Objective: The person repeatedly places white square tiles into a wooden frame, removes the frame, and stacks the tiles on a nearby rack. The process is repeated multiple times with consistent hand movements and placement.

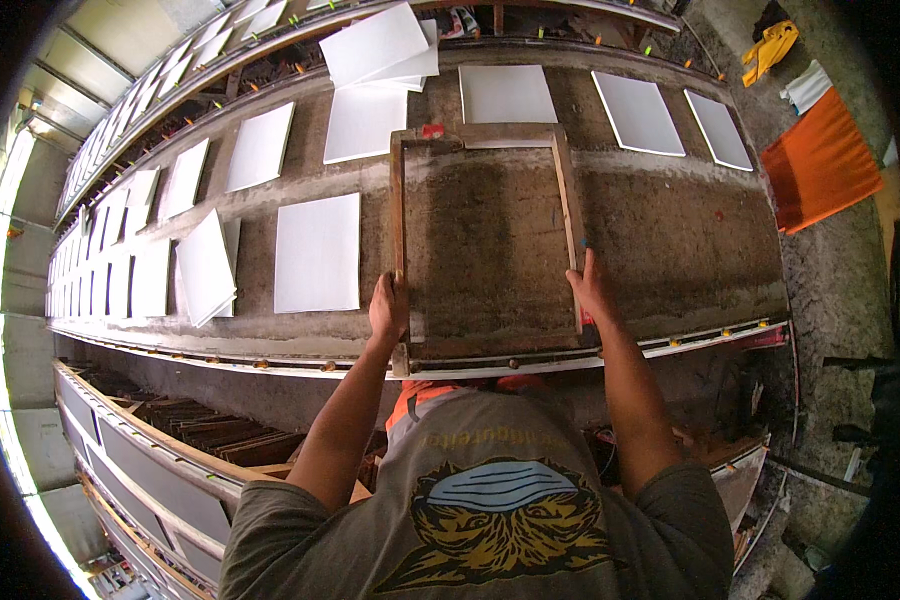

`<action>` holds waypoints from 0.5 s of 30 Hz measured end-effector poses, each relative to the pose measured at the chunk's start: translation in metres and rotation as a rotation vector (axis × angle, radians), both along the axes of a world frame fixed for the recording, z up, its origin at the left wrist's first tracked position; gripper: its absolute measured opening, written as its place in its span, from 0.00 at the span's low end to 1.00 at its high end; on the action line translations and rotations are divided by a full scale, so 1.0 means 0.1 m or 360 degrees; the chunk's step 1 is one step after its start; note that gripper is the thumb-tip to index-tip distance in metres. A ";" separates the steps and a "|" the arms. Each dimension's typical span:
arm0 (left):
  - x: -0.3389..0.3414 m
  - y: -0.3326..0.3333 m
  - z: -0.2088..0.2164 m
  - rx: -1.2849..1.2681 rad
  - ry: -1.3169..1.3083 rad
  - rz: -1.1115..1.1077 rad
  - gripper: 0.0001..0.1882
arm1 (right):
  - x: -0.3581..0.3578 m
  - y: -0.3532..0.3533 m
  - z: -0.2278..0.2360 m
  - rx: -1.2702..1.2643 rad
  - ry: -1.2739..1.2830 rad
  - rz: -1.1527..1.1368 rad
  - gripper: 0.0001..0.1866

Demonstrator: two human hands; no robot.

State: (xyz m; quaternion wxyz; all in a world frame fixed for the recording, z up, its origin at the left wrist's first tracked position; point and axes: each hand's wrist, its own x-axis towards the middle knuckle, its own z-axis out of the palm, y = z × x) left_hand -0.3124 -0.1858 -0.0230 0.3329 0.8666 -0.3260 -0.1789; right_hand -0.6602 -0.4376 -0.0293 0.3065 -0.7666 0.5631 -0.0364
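In front of me I hold a rectangular wooden frame [399, 205] over a long brown-stained table [690, 255]. My left hand [388, 310] is closed around the frame's left bar near its lower end. On the right bar, my right hand [592, 288] grips the wood with its fingers partly hidden. The table's brown surface shows through the frame; whether a fine mesh is stretched across it I cannot tell. Just left of the frame lies a white rectangular sheet [317, 254]. Another white sheet [508, 93] reaches under the frame's far bar.
White sheets [637, 112] lie in rows along the table, and some overlap in a loose stack [375, 45]. A rail with small knobs [515, 363] runs along the near edge. Behind me stands a rack of wooden frames [210, 430]. Orange cloth [820, 165] lies at the right.
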 end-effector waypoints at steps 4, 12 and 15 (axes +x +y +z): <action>-0.02 0.02 0.02 0.0061 -0.0215 -0.0023 0.23 | 0.05 -0.03 0.09 0.0239 0.0184 0.0051 0.45; -0.07 0.00 0.11 0.0019 -0.0222 -0.0005 0.22 | 0.12 0.03 0.40 0.0321 0.0230 0.0052 0.43; -0.08 -0.02 0.12 0.0066 -0.0167 0.0027 0.21 | 0.16 0.03 0.56 0.0464 0.0168 -0.0019 0.43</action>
